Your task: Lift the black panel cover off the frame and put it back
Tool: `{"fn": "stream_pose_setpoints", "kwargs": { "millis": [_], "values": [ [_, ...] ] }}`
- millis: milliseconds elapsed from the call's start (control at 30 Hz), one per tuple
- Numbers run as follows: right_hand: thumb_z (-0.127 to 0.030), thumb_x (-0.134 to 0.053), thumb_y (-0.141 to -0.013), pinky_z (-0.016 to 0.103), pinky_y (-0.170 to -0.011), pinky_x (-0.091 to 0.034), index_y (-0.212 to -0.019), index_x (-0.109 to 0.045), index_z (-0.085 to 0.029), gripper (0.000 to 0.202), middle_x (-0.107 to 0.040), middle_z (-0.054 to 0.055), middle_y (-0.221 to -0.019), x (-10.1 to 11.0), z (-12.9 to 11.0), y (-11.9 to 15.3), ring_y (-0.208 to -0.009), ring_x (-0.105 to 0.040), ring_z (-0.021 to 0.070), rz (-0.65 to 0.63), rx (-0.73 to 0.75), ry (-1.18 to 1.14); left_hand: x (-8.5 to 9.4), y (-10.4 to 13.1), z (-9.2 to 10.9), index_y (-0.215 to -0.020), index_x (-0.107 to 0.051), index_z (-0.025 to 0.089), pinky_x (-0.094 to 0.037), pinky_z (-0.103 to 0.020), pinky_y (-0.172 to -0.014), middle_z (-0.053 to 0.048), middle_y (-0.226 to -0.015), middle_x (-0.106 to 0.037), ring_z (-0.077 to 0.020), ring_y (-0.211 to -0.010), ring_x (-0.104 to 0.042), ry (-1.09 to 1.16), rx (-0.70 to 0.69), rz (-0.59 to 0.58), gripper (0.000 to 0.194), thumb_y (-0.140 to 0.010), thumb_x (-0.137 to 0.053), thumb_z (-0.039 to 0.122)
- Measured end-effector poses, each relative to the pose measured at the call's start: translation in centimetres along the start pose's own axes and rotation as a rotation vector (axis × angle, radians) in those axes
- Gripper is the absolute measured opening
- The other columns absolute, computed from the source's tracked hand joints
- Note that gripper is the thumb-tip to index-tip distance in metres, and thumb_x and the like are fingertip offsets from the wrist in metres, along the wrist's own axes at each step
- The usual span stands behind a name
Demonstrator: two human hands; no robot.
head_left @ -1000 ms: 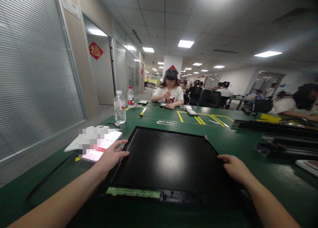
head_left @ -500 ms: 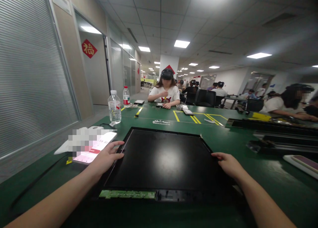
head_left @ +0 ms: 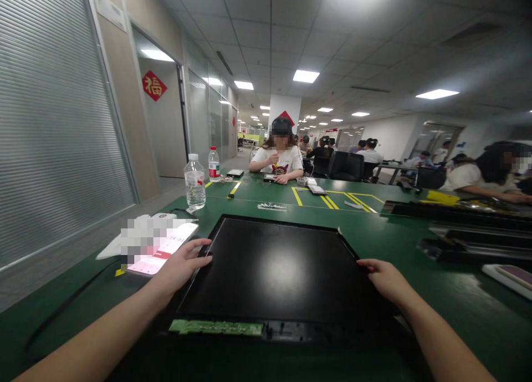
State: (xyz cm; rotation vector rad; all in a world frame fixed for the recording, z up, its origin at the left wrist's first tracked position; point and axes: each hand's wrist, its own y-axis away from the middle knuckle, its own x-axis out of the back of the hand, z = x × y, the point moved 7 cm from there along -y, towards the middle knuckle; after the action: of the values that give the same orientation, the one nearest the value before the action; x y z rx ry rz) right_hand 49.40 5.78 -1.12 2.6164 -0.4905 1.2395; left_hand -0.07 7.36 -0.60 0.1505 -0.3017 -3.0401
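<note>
A black LCD screen panel (head_left: 270,265) lies in front of me, its glossy face turned up and reflecting a bright spot. Along its near edge runs a strip of green circuit board (head_left: 216,327). My left hand (head_left: 187,263) grips the panel's left edge, thumb and fingertips over the frame. On the opposite side, my right hand (head_left: 382,276) pinches the right edge, with its lower fingers hidden beneath. Close beside my left hand rests a lit phone (head_left: 166,249).
On the green table (head_left: 415,254) are two bottles (head_left: 195,185), black metal strips (head_left: 465,235), a small white strip pile (head_left: 272,207) and a white device (head_left: 509,279). A person (head_left: 279,160) sits opposite, handling a small item; another person (head_left: 477,171) works at right.
The view has shifted a little, so everything sits slightly lower and farther right. Both hands keep their hold on the screen panel. The phone's clock reading has changed.
</note>
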Motion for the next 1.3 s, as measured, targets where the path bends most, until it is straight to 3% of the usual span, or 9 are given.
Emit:
{"fn": "stream_pose_setpoints", "kwargs": {
  "millis": [133,267,367,567,833,1100,1300],
  "values": [
    [-0.003,-0.046,-0.064,0.023,-0.077,-0.047,-0.105,-0.069,-0.014,0.049,-0.071,0.009,-0.098,-0.2,0.4,-0.1,-0.088,-0.066,0.0179,-0.012,-0.026,-0.026,0.0,-0.2,-0.1,-0.112,-0.055,0.021,-0.060,-0.032,-0.060,-0.005,-0.083,-0.075,-0.0224,-0.062,-0.073,0.063,0.030,0.005,0.051,-0.066,-0.074,0.010],
    [-0.006,-0.051,-0.061,0.024,-0.079,-0.047,-0.103,-0.070,-0.018,0.047,-0.072,0.008,-0.094,-0.2,0.5,-0.2,-0.088,-0.067,0.0188,-0.006,-0.012,-0.029,-0.4,0.0,-0.1,-0.132,-0.042,0.018,-0.060,-0.036,-0.060,-0.007,-0.074,-0.075,-0.0256,-0.061,-0.073,0.096,0.083,-0.060,0.074,-0.066,-0.075,0.010],
    [-0.006,-0.050,-0.061,0.023,-0.079,-0.047,-0.104,-0.070,-0.018,0.048,-0.072,0.007,-0.096,-0.2,0.5,-0.3,-0.090,-0.066,0.0186,-0.018,-0.004,-0.023,-0.5,0.3,-0.1,-0.137,-0.038,0.018,-0.060,-0.038,-0.061,-0.008,-0.075,-0.076,-0.0271,-0.063,-0.073,0.113,0.121,-0.074,0.081,-0.065,-0.076,0.011],
    [-0.005,-0.043,-0.063,0.023,-0.079,-0.046,-0.107,-0.068,-0.013,0.051,-0.070,0.009,-0.101,0.0,0.0,0.1,-0.094,-0.065,0.0189,-0.006,0.015,0.019,-1.0,0.7,-0.4,-0.133,-0.045,0.014,-0.059,-0.039,-0.064,-0.012,-0.083,-0.076,-0.0278,-0.067,-0.073,0.133,0.140,-0.154,0.072,-0.067,-0.074,0.012],
    [-0.007,-0.048,-0.063,0.024,-0.078,-0.047,-0.104,-0.068,-0.016,0.046,-0.071,0.009,-0.102,-0.2,0.2,0.0,-0.093,-0.066,0.0196,-0.021,0.003,-0.002,-1.1,1.2,0.1,-0.133,-0.044,0.015,-0.058,-0.040,-0.072,-0.013,-0.095,-0.075,-0.0291,-0.080,-0.073,0.155,0.117,-0.143,0.072,-0.068,-0.074,0.014],
    [-0.005,-0.045,-0.062,0.024,-0.080,-0.046,-0.101,-0.070,-0.017,0.048,-0.072,0.007,-0.098,0.2,-0.2,0.1,-0.093,-0.065,0.0189,0.033,0.025,0.057,-1.6,1.6,1.0,-0.124,-0.052,0.017,-0.058,-0.037,-0.076,-0.013,-0.116,-0.068,-0.0284,-0.094,-0.070,0.231,0.066,-0.155,0.057,-0.071,-0.070,0.009],
    [-0.010,-0.049,-0.067,0.026,-0.080,-0.046,-0.101,-0.071,-0.016,0.040,-0.071,0.008,-0.099,0.6,-1.1,0.5,-0.095,-0.064,0.0205,0.046,0.059,0.138,-1.7,1.8,1.2,-0.132,-0.045,0.017,-0.055,-0.038,-0.084,-0.014,-0.124,-0.064,-0.0295,-0.102,-0.066,0.240,0.076,-0.199,0.074,-0.066,-0.076,0.011]
  ]
}}
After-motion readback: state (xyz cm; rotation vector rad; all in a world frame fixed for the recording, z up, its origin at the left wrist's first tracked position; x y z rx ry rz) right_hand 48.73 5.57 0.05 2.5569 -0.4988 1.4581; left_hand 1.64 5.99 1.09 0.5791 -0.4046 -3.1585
